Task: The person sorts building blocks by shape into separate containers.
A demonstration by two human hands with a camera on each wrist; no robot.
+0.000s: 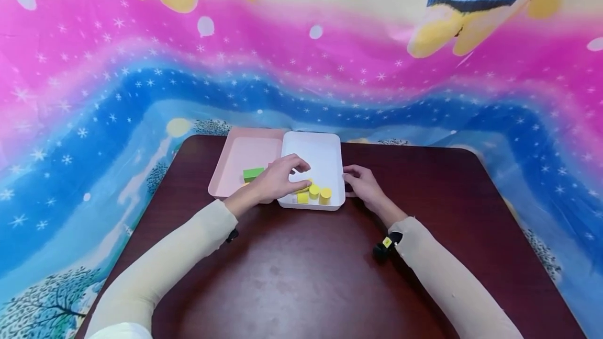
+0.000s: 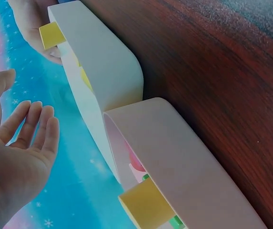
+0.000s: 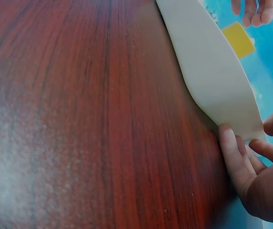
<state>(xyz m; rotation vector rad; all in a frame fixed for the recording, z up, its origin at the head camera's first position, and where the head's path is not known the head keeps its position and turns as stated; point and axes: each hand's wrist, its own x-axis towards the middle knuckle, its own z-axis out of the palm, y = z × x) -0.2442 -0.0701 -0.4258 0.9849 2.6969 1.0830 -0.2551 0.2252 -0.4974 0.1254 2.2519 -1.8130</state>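
Note:
My left hand (image 1: 278,178) hovers over the white tray (image 1: 313,145), thumb and fingers spread apart with nothing between them. Below it, several yellow blocks lie at the tray's near end, among them a yellow cylinder (image 1: 325,196) and a squarish one (image 1: 302,198). The left wrist view shows the bare palm of that hand (image 2: 22,152). At the tray's right side, the fingertips of my right hand (image 1: 366,187) touch the outer wall (image 3: 222,71); they are loosely bent, and no block is in them.
A pink tray (image 1: 223,171) stands against the white tray's left side. In it are a green block (image 1: 253,174), a yellow block (image 2: 146,202) and a pink piece (image 2: 135,161), partly hidden. Both trays sit near the far edge of the dark wooden table (image 1: 282,276), before a patterned cloth (image 1: 301,82).

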